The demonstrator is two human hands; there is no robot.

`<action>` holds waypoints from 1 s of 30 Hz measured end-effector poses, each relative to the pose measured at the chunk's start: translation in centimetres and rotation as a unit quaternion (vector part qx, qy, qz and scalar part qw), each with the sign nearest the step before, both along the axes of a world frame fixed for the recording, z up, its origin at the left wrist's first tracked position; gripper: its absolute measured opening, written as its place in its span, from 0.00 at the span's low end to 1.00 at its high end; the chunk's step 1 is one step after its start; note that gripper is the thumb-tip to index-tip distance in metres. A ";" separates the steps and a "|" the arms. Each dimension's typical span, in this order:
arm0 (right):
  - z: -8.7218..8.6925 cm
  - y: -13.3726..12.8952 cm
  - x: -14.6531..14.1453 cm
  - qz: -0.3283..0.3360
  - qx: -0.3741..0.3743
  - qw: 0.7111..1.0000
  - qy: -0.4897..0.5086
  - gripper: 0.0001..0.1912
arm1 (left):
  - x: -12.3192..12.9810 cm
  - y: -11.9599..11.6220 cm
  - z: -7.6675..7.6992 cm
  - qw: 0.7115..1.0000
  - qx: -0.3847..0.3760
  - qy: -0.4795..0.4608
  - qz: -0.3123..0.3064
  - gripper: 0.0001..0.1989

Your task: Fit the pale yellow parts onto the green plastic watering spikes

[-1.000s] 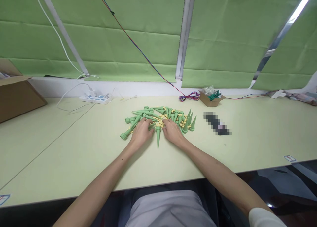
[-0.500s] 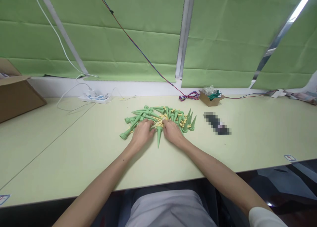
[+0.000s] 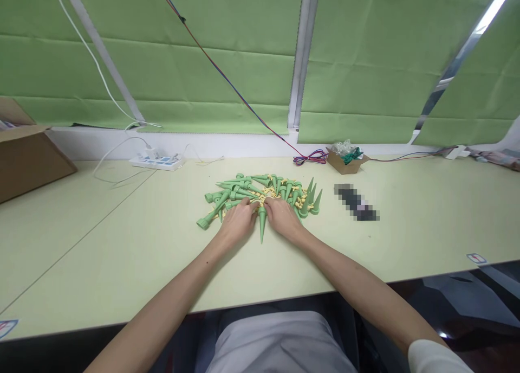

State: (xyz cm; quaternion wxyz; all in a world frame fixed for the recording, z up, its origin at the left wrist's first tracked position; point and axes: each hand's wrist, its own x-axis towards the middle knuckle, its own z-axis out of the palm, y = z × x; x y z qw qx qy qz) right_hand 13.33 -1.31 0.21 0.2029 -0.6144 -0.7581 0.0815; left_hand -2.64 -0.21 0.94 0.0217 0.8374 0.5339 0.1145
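My left hand (image 3: 239, 221) and my right hand (image 3: 283, 217) rest close together at the near edge of a pile. Fingers on both are curled and closed, their tips meeting small yellow plastic parts (image 3: 261, 204); what they pinch is too small and covered to make out. Between the hands lies a green plastic spike (image 3: 262, 226), its wide ribbed head by the fingertips and its point toward me. More green spikes (image 3: 244, 184) fan out behind and to the left. Others (image 3: 311, 199) lie on the right, with yellow parts scattered among them.
A pixelated dark object (image 3: 356, 202) lies right of the pile. Behind it stands a small cardboard box (image 3: 345, 166) with plastic wrap, beside coiled wires (image 3: 311, 158). A power strip (image 3: 156, 161) and a large carton (image 3: 32, 164) are on the left.
My left hand has moved right, and my right hand slightly left, so the fingertips are closer together above the spike's head. The green spikes under my left hand show more.
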 end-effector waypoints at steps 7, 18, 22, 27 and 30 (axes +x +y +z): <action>-0.1 0.0 0.0 0.004 0.001 1.000 -0.013 0.17 | -0.1 0.2 0.2 0.998 0.013 0.063 -0.018 0.22; -0.1 -0.1 -0.1 0.009 -0.012 0.999 -0.033 0.17 | -0.2 0.1 0.0 1.000 -0.021 0.018 -0.014 0.20; 0.1 -0.3 -0.2 0.008 -0.016 0.999 -0.035 0.16 | -0.3 0.0 0.0 0.999 -0.015 0.028 -0.012 0.21; 0.2 -0.5 -0.3 0.010 -0.018 0.999 -0.027 0.19 | -0.4 0.5 -0.4 1.000 -0.013 0.018 -0.007 0.18; 0.2 -0.5 -0.3 0.019 -0.019 0.999 -0.029 0.20 | -0.5 0.8 -0.8 1.000 -0.007 0.008 -0.007 0.16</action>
